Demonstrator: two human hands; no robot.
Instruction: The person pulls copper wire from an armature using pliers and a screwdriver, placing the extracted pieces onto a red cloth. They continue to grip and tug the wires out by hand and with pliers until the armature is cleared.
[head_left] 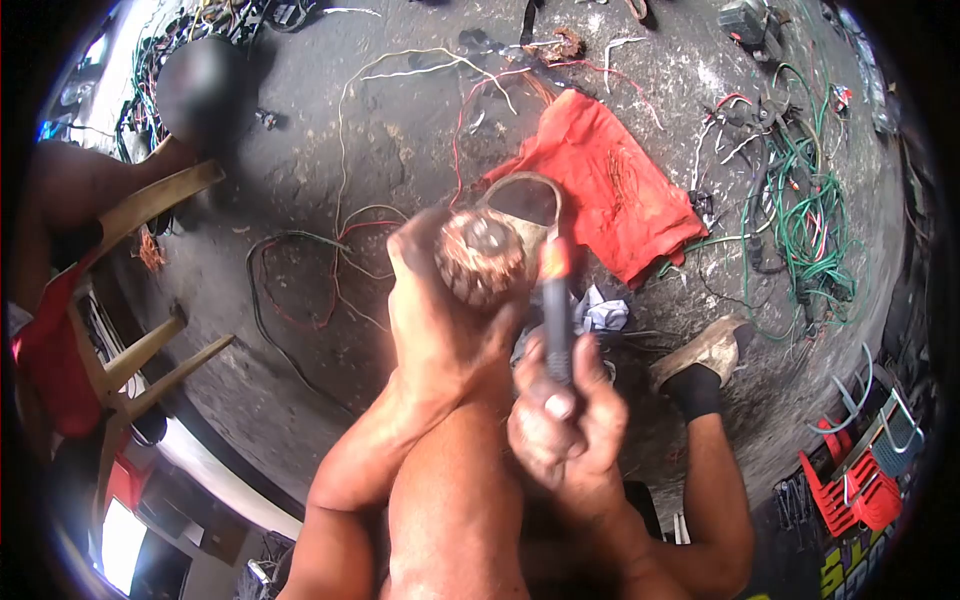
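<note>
Here, the left hand (435, 330) curls round a copper-wound part (487, 260) near centre; the right hand (568, 430) closes on a dark-handled tool (557, 320). From the part, two o'clock: a red cloth (570, 135) bearing copper-coloured strands (625, 172); four o'clock: a red rack (850, 498), contents unclear.

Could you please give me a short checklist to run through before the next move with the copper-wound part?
1. Copper-wound part gripped by the left hand: ok.
2. Tool held by its dark handle in the right hand: ok.
3. Tool touching the part: cannot tell, blurred.
4. Floor free of loose wires: not ok, green wires lie tangled there.
5. Red cloth clear of both hands: ok.
</note>
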